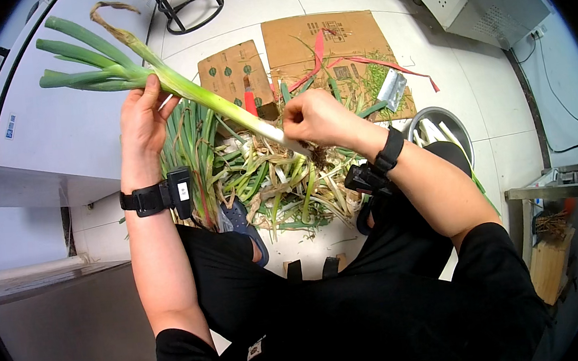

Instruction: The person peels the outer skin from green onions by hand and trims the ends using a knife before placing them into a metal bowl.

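Note:
A long green onion (pixel 213 102) slants across my view, green leaves at the upper left and white stalk toward the lower right. My left hand (pixel 145 111) grips it just below where the leaves fan out. At the other end, my right hand (pixel 317 118) is closed at the white base, fingers curled against it. Brown roots (pixel 319 155) hang just below that hand. A dry, withered leaf (pixel 118 30) curls up from the stalk near the left hand. Beneath the onion lies a heap of peeled leaves and trimmings (pixel 289 180).
Untrimmed green onions (pixel 190 153) lie bundled at left. A red-handled knife (pixel 249 101) rests by a cardboard box (pixel 225 64). Flattened cardboard (pixel 297 44) holds pink ribbon (pixel 317 55) and scraps. A metal basin (pixel 463 119) with white stalks stands by my right knee. A black stool (pixel 189 7) stands behind.

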The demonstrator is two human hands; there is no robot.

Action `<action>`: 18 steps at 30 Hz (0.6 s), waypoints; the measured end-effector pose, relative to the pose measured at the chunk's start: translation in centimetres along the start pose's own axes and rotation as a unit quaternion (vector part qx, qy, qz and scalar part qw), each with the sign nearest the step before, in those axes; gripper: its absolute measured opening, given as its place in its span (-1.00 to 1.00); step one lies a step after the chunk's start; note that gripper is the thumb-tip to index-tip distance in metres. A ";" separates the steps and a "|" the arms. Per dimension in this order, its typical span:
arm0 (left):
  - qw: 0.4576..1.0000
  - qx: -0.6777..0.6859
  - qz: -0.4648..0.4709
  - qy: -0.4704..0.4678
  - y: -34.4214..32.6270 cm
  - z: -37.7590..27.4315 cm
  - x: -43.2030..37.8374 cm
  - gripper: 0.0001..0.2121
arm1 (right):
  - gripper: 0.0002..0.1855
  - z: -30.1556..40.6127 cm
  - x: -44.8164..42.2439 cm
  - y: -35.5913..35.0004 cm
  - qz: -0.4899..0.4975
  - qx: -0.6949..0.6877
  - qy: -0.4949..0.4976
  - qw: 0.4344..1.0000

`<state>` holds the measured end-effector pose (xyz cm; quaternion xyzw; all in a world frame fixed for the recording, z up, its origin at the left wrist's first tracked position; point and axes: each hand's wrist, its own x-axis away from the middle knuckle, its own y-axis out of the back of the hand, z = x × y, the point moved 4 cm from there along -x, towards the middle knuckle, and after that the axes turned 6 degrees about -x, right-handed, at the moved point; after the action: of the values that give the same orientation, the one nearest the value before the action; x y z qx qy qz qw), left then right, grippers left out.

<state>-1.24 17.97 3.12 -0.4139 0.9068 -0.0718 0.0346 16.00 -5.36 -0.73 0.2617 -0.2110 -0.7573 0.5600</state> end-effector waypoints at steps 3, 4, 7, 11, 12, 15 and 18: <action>1.000 0.011 0.018 -0.010 0.8 -0.2 -0.1 -0.76 | -0.80 -2.3 -0.4 0.8 0.001 -0.080 -0.134 0.988; 1.000 0.017 0.020 -0.014 1.5 -0.2 -0.3 -0.76 | -0.80 -2.5 -0.3 1.2 -0.006 -0.086 -0.162 0.983; 0.999 0.027 0.017 -0.033 2.6 -0.7 -0.2 -0.77 | -0.78 -3.7 -0.5 1.9 -0.009 0.015 -0.186 0.982; 0.996 0.042 -0.017 -0.073 4.1 -1.4 -0.1 -0.76 | -0.74 -4.5 0.2 2.2 -0.016 0.119 -0.159 0.980; 0.995 0.046 -0.036 -0.086 4.2 -1.6 0.0 -0.76 | -0.71 -5.0 0.3 2.1 0.010 0.140 -0.184 0.973; 0.993 0.048 -0.047 -0.099 4.6 -2.0 0.4 -0.77 | -0.67 -5.9 0.5 2.1 0.068 0.199 -0.245 0.947; 0.993 0.046 -0.007 -0.108 5.3 -2.2 0.8 -0.77 | -0.69 -6.1 0.7 2.2 0.084 0.245 -0.282 0.924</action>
<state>-5.99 21.02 4.47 -0.4235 0.8907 -0.0682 0.1505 21.31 -6.81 -4.27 0.1477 -0.5606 -0.6742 0.4576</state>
